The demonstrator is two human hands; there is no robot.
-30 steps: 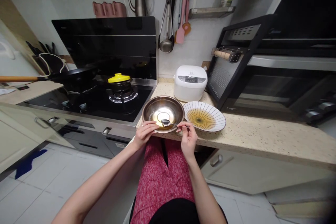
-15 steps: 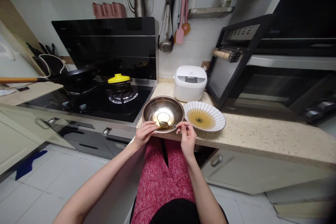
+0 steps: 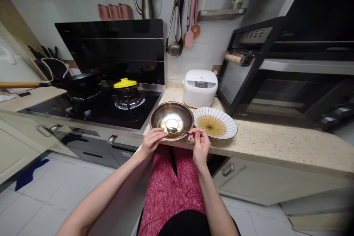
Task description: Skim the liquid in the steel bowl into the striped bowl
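We pinch a spoon [image 3: 172, 130] in our right hand [image 3: 201, 145], its end over the bowl [image 3: 171, 116], our left hand [image 3: 151, 141] clasping the near rim; a plate [image 3: 227, 121] sits just beside on the counter [image 3: 279, 138], a cooker [image 3: 200, 90] behind.

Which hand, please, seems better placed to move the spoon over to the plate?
Probably the right hand: it holds the spoon and is nearer the plate, while the left hand is at the rim of the bowl.
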